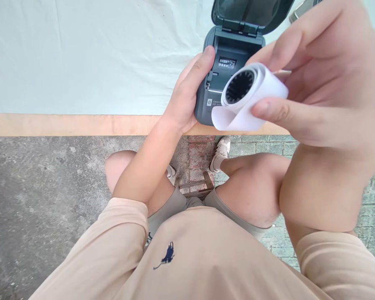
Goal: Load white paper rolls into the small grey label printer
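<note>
A dark portable label printer (pixel 208 106) has its lid (pixel 242 12) swung up, so the inside compartment shows. Along its left side my left hand (pixel 190 85) grips it, thumb on the rim. In front of the printer, nearer the camera, my right hand (pixel 318 79) pinches a white paper roll (pixel 253 98) between thumb and fingers. The roll's black toothed core faces left, and a loose end of paper curls out below it. The roll hides part of the printer's lower right; whether the two touch I cannot tell.
A pale cloth (pixel 90 58) covers the table, whose wooden edge (pixel 81 125) runs just below my hands. At the top right lies a partly hidden grey object (pixel 303 10). Beneath the table edge are my knees and a wooden stool bar (pixel 192 184).
</note>
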